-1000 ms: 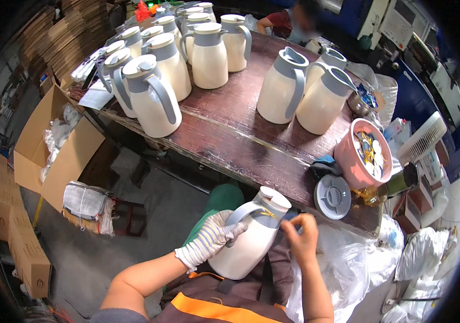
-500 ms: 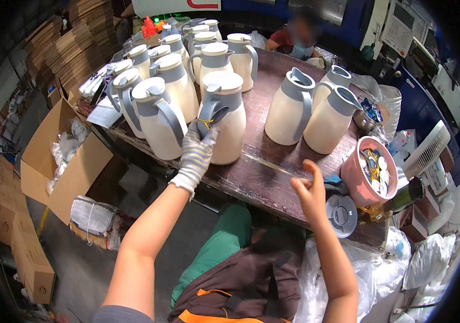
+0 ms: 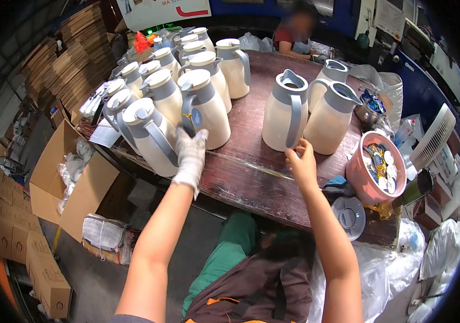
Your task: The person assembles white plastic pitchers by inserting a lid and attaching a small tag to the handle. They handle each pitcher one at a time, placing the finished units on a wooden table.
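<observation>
Tagged jug (image 3: 212, 126) shifted back beside lidded jugs (image 3: 152, 153), well left of pink tub (image 3: 360, 175); gloved left hand (image 3: 190, 155) at its handle, grip unclear; right hand (image 3: 301, 159), fingers loosely parted, by open jug (image 3: 277, 123); three jugs nearer tub still lidless

Stacked flat brown cardboard (image 3: 82, 48) and matching cream-and-grey jugs (image 3: 213, 118) crowding a dark-red wooden worktop (image 3: 248, 128) mark a factory workshop.

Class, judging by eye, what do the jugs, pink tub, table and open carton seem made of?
Jugs: smooth, faintly glossy and cream; plastic or coated metal, the look leaves it open. Tub: probably smooth plastic, being evenly pink. Table: perhaps varnished wood; dark red-brown, scuffed, catching glare. Carton: likely matt cardboard, plain brown with flat panels.
</observation>
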Demonstrator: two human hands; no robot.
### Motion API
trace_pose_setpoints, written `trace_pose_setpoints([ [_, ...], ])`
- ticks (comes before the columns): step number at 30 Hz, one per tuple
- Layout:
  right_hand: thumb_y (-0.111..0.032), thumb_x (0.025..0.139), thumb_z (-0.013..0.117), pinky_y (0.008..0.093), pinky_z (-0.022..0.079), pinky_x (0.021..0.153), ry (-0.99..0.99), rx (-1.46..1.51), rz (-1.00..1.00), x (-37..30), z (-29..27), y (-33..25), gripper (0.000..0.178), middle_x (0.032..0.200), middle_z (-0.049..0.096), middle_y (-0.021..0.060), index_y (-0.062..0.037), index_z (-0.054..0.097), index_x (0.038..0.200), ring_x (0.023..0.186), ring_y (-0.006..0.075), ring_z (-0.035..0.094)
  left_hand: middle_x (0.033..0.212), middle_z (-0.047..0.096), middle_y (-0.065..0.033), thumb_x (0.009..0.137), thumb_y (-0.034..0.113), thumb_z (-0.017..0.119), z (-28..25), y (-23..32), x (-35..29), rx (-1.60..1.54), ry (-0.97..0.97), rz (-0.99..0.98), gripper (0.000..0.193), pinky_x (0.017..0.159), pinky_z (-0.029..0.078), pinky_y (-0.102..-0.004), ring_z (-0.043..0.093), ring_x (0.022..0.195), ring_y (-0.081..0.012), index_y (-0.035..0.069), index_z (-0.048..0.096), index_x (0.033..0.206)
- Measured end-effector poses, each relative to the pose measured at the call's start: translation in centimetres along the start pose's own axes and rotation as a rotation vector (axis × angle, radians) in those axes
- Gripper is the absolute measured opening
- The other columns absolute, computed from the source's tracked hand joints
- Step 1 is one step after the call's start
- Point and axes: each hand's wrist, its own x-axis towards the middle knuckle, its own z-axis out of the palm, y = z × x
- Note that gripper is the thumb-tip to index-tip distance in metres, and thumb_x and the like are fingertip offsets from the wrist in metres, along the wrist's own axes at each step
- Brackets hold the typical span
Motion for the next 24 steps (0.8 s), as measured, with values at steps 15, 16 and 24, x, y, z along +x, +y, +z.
trace_pose_setpoints([
  [15, -0.017, 0.088, 0.071, 0.0244, 0.048, 0.072, -0.478, 0.394, -0.056, -13.9, -0.5, -12.9, 0.026, 0.09, 0.064, 0.0041, 0.0001, 0.056, 0.101, 0.081, 0.0086, 0.059, 0.103, 0.065, -0.0097, 0.087, 0.014, 0.069, -5.1, 7.4, -17.7, -0.282, -0.505, 0.177, 0.036, 0.078, 0.051, -0.0306, 0.063, 0.09, -0.0175, 0.003, 0.054, 0.119],
  [16, -0.016, 0.088, 0.071, 0.0237, 0.048, 0.071, -0.445, 0.336, -0.075, -14.1, -0.7, -12.9, 0.024, 0.088, 0.063, 0.0038, 0.0, 0.056, 0.099, 0.079, 0.0079, 0.059, 0.103, 0.065, -0.0093, 0.088, 0.015, 0.069, -5.3, 7.8, -17.9, -0.303, -0.496, 0.134, 0.039, 0.078, 0.051, -0.0306, 0.063, 0.089, -0.0173, 0.003, 0.052, 0.12],
  [24, -0.008, 0.09, 0.065, 0.0229, 0.041, 0.06, 0.018, 0.252, -0.323, -9.3, -3.3, -10.5, 0.014, 0.074, 0.054, 0.0019, 0.0002, 0.054, 0.088, 0.067, 0.0076, 0.048, 0.095, 0.054, 0.001, 0.092, 0.018, 0.066, -6.8, 7.0, -16.6, -0.351, -0.396, 0.202, 0.042, 0.064, 0.046, -0.0205, 0.05, 0.073, -0.005, 0.01, 0.045, 0.126],
])
